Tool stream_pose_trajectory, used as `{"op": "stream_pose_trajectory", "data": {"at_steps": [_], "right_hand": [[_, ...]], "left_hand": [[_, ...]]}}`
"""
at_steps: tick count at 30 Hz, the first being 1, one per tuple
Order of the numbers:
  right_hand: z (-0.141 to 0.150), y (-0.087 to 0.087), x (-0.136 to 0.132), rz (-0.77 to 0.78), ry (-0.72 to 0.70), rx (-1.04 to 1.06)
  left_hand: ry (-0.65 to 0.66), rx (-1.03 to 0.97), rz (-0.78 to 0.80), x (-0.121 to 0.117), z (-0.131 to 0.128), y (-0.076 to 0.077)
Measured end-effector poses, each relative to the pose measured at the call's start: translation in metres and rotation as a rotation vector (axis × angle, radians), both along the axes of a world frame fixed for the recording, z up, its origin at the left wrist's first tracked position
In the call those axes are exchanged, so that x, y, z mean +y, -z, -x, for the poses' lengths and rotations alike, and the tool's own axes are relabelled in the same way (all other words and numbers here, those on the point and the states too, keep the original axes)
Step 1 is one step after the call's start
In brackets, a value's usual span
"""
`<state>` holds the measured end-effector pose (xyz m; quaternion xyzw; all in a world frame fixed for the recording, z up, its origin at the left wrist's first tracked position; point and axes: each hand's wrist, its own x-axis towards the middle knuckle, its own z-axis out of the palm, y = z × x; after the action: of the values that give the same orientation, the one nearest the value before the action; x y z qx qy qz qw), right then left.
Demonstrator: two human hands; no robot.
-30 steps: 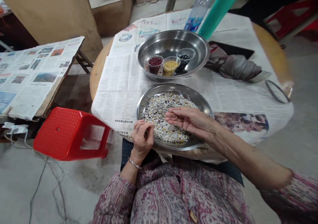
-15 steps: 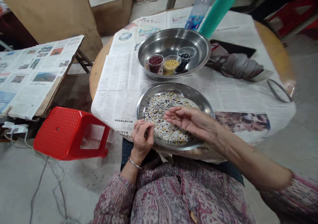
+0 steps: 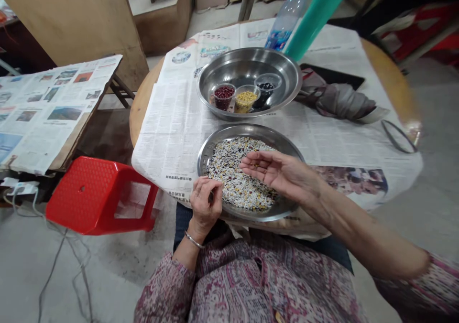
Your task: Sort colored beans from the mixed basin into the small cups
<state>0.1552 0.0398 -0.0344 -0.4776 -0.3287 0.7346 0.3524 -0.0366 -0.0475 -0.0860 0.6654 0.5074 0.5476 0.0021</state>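
Note:
A shallow steel plate [image 3: 211, 139] lies near the table's front edge, spread with mixed white, black, yellow and dark red grains and beans [image 3: 229, 170]. Over its right half I hold my right hand [image 3: 276, 172], palm turned up and fingers loosely cupped. Small yellowish beans [image 3: 254, 165] appear to lie on those fingers. My left hand [image 3: 206, 199] is at the plate's left rim, thumb and fingertips pinched together. Anything between them is too small to make out.
Behind the plate, a steel basin [image 3: 211, 65] holds plastic cups of red beans [image 3: 224, 92], yellow beans [image 3: 246, 97] and black beans [image 3: 266, 87]. Beyond stand a water bottle [image 3: 285, 22] and green tube [image 3: 315, 22]. A grey bundle [image 3: 346, 101] lies right; a red stool [image 3: 82, 194] stands left.
The view has shifted slightly, so the table items sit a little lower. Both hands keep nearly the same pose, with the right fingers curled slightly more.

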Motion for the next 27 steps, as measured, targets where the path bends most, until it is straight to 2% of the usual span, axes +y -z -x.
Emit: {"op": "stream_pose_trajectory", "data": {"at_steps": [4,8,11,14,19,22,27], "right_hand": [[-0.01,-0.017,0.03,-0.097,0.113,0.036],[-0.018,-0.04,0.09,-0.318,0.188,0.007],[-0.008,-0.05,0.137,-0.443,0.334,-0.044],[0.012,-0.047,0.167,-0.619,0.389,-0.21],[0.03,-0.03,0.176,-0.786,0.229,-0.472],[0.026,-0.028,0.174,-0.781,0.182,-0.476],[0.024,-0.039,0.169,-0.665,0.174,-0.407]], "left_hand": [[0.009,-0.006,-0.002,0.0,0.0,0.0],[0.014,-0.018,-0.021,0.0,0.0,0.0],[0.023,-0.029,-0.027,0.0,0.001,0.0],[0.021,-0.026,-0.012,0.0,0.001,0.001],[0.02,-0.037,0.0,-0.001,0.001,0.002],[0.028,-0.044,0.005,-0.001,0.001,0.002],[0.024,-0.045,0.005,-0.001,0.001,0.003]]}}
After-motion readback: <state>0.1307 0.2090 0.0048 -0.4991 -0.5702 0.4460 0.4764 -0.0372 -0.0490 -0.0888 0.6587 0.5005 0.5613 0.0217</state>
